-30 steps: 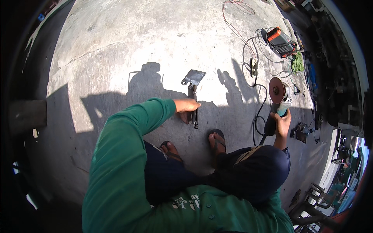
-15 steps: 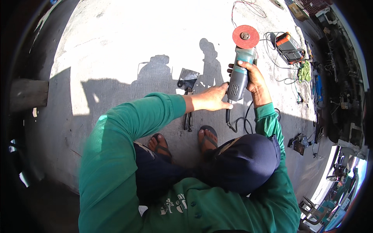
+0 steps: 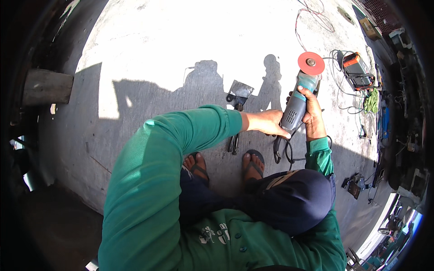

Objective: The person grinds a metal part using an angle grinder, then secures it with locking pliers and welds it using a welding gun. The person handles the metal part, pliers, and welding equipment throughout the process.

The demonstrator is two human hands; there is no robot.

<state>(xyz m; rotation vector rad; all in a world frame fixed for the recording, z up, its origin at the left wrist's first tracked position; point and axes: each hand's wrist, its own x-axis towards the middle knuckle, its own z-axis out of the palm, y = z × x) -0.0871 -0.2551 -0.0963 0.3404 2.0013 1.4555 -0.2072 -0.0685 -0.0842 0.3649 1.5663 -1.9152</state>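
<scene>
Teal-and-grey angle grinder (image 3: 294, 108) held over concrete floor (image 3: 153, 99), right hand (image 3: 312, 109) wrapped round its body, left hand (image 3: 267, 122) clasping its tail, cardboard box (image 3: 370, 29) upper right, contents I can't make out.

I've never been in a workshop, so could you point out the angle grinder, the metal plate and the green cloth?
Angle grinder (image 3: 294, 107): head view, on its dark grey body.
Metal plate (image 3: 242, 89): head view, on its flat face.
Green cloth (image 3: 371, 100): head view, on its crumpled middle.
</scene>
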